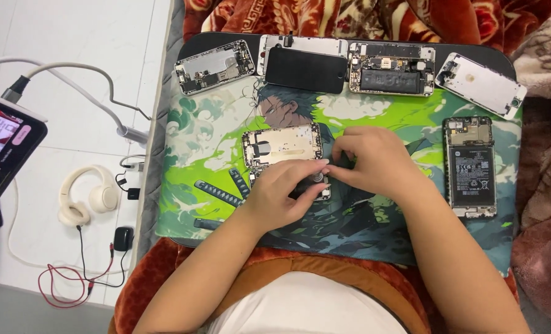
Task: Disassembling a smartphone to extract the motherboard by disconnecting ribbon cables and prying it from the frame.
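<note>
Head view: looking down on a green printed mat (226,117) across the lap. At mat centre, an opened phone shell (281,146), lying flat with its metal inside up. Left hand (284,192) over the shell's lower edge, fingers curled together around a small dark part (315,180), thumb and forefinger pinched on it. Right hand (374,161) just beside, at the shell's right end, fingertips bunched and touching the left hand's fingertips; whether anything is gripped there, cannot tell, hidden under the fingers.

Along the mat's far edge, a row of four: an opened phone frame (215,67) at left, tilted; next a black screen panel (305,69) lying on a white phone back (303,44); then a stripped phone with dark battery (391,73); at far right a white panel (482,84), tilted. On the mat's right side, well apart from the hands, another open phone with black battery (470,167), upright.

On the floor at left: cream headphones (87,198), a tablet (0,148) with lit screen, white cables (71,86), a red wire (59,287).
</note>
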